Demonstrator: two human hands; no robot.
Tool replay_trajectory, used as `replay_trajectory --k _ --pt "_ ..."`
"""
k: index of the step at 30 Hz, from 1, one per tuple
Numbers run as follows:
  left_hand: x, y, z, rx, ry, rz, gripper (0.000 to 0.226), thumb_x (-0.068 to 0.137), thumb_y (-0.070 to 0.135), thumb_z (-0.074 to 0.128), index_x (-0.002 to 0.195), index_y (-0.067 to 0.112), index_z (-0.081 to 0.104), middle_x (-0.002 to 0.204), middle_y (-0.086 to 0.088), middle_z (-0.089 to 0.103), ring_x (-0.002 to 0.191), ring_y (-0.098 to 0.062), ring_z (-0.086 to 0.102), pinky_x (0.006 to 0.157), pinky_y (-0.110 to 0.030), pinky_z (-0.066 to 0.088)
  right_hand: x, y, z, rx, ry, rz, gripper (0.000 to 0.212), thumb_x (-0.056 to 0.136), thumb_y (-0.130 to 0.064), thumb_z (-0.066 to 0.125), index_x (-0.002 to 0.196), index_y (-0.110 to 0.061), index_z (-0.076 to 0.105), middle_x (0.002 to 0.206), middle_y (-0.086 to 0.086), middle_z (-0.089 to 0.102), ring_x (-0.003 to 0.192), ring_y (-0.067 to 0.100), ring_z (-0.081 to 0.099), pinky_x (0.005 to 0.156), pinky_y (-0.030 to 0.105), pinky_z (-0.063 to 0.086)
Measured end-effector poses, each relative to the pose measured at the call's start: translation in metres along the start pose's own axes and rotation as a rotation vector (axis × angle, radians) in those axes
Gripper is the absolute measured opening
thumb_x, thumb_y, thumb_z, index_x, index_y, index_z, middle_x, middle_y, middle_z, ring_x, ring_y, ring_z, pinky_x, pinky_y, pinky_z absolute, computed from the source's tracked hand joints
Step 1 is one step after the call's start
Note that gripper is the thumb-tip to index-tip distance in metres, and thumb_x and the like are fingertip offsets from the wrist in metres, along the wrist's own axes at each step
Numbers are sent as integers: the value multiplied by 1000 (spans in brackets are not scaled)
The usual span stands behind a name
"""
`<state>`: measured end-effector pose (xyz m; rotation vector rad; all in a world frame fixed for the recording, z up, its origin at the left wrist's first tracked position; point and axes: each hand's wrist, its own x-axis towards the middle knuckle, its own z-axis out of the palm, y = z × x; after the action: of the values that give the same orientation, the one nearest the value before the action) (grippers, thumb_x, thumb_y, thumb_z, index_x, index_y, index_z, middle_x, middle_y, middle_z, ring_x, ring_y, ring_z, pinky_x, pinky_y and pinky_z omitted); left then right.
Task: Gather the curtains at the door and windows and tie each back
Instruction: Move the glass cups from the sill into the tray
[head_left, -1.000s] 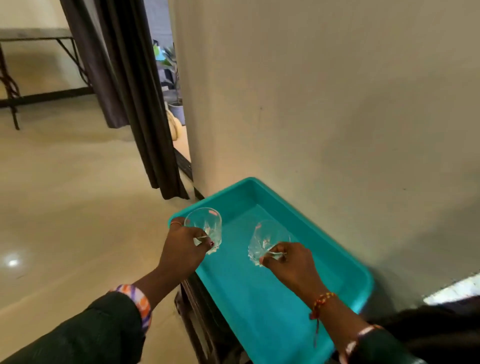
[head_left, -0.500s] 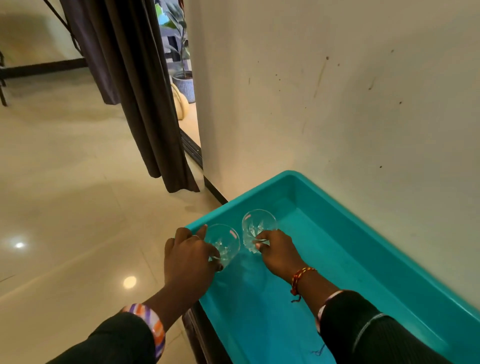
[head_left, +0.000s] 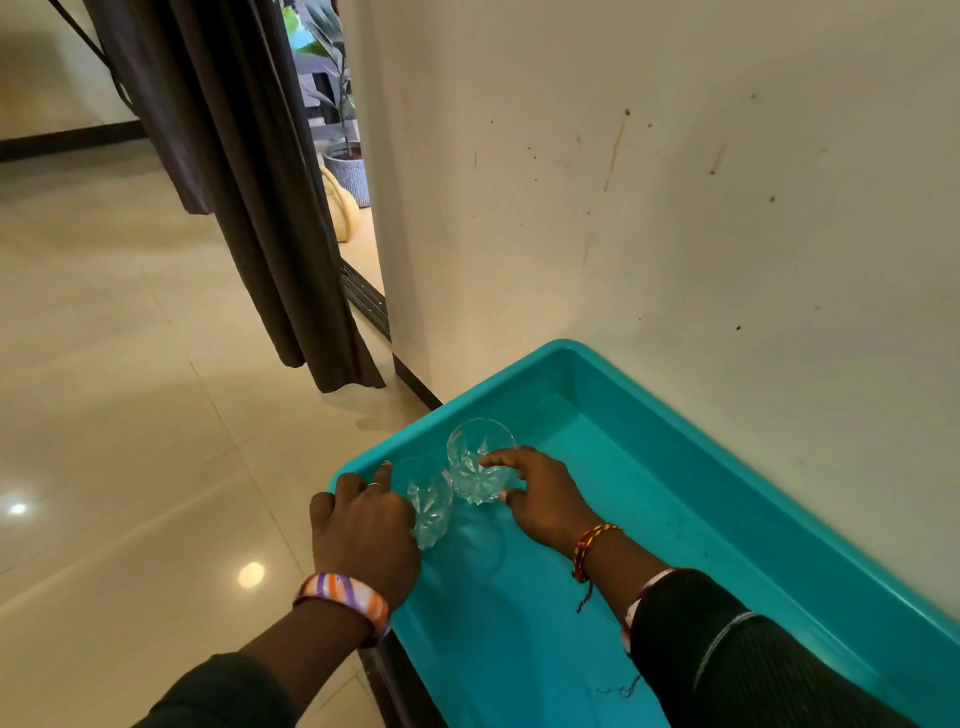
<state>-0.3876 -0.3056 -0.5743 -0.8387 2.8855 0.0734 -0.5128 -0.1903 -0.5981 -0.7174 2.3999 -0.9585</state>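
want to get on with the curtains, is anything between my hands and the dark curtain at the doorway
Nothing stands on the bare floor between you and the dark curtain. But both hands are busy: the left hand and right hand each hold a cut glass in the teal tray.

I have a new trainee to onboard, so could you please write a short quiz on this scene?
1. True or false: the curtain is tied back.
2. Each hand holds what? A) cup B) glass C) bowl
3. Fill in: both glasses stand in the teal ____.

Key:
1. False; it hangs loose.
2. B; left hand holds the near glass, right hand the far glass.
3. Tray.
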Motion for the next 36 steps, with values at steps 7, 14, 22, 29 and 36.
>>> replay_trajectory --k 7,14,22,29,36 --pt "-15 38 -27 -162 33 221 29 86 25 51 111 20 64 124 -5 59 114 -26 52 95 -35 44 -43 -7 -44 -29 110 -74 28 84 -2 60 109 -10 67 114 10 65 98 21 62 85 16 42" --pt "-68 149 -84 -142 -129 610 27 85 31 56 110 25 64 115 -6 63 109 -25 58 90 -31 46 -162 -8 -143 -178 226 -95 24 84 -5 60 106 -9 69 107 9 68 101 20 62 83 22 43" --pt "-234 309 -161 146 -327 1108 28 89 25 55 108 5 63 113 -13 65 109 -28 57 86 -28 43 -390 22 -251 -351 293 60 27 79 -5 60 104 -3 67 107 16 67 104 28 61 84 28 45" --pt "-423 441 -182 437 -415 1370 15 90 28 52 83 15 56 109 -13 66 98 -28 60 83 -28 44 -597 83 -312 -525 332 272 24 82 -5 56 101 -6 69 103 16 68 100 30 61 75 25 41" --pt "-546 551 -180 330 -359 1673 29 90 25 53 107 4 63 109 -16 64 102 -31 59 82 -29 44 -758 146 -359 -408 463 543 14 79 -5 58 89 -2 69 74 12 58 73 10 47 57 20 32"
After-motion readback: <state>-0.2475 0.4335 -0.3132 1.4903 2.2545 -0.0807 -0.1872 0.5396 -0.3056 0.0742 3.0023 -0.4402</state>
